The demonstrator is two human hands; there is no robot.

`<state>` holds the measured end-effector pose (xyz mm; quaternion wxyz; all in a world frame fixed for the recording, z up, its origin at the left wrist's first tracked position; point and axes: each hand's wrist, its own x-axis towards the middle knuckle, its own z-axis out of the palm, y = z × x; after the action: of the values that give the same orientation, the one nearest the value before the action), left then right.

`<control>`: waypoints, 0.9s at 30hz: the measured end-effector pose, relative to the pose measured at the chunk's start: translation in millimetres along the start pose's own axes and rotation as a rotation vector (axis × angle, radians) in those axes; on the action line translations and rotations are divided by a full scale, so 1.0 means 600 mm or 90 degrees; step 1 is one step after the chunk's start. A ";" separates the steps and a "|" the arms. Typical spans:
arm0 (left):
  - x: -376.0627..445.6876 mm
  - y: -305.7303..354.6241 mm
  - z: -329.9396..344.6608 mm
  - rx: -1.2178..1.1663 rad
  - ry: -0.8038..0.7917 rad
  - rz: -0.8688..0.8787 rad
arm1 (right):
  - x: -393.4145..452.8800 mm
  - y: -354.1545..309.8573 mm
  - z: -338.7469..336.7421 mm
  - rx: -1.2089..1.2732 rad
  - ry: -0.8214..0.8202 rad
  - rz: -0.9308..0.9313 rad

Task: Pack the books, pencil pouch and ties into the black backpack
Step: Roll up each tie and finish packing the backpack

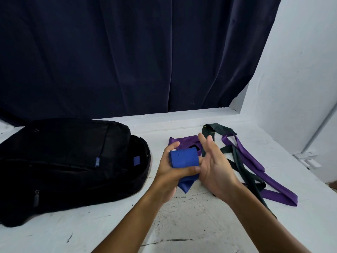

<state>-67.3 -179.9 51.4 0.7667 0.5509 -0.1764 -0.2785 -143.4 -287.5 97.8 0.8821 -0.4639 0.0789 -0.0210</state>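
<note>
My left hand (pixel 168 172) grips a rolled-up blue tie (pixel 184 158) above the white table, its loose pointed end hanging below the fist. My right hand (pixel 214 162) stands beside the roll with fingers straight, palm facing it and touching its right side. The black backpack (pixel 73 161) lies flat on the table to the left, its top facing the hands. A purple tie (pixel 255 165) and a black tie (pixel 237 161) lie tangled on the table to the right of my hands. Another purple piece (pixel 184 140) lies just behind the roll.
A dark blue curtain (pixel 127 55) hangs behind the table. A white wall (pixel 300 70) closes off the right side, with a white pipe and bracket (pixel 308 158) low on it. The white table (pixel 182 225) is scuffed in front of me.
</note>
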 end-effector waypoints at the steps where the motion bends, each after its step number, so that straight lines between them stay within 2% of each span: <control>1: 0.001 0.001 0.002 0.001 0.001 -0.004 | 0.000 0.000 -0.001 0.000 -0.011 0.005; 7: 0.001 0.014 0.001 -0.005 -0.012 -0.040 | 0.007 -0.012 -0.021 -0.017 -0.070 0.028; 18: 0.002 0.044 -0.020 0.078 -0.092 -0.056 | 0.002 -0.027 -0.031 -0.050 -0.172 0.081; 23: 0.005 0.054 -0.021 0.099 -0.108 -0.060 | 0.003 -0.028 -0.030 -0.081 -0.160 0.063; 27: 0.010 0.050 -0.018 0.023 -0.039 -0.058 | -0.004 -0.028 -0.004 -0.104 -0.097 0.005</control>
<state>-49.4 -168.5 76.0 0.7375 0.5632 -0.1792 -0.3269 -145.4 -298.6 110.3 0.8448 -0.5343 0.0150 0.0244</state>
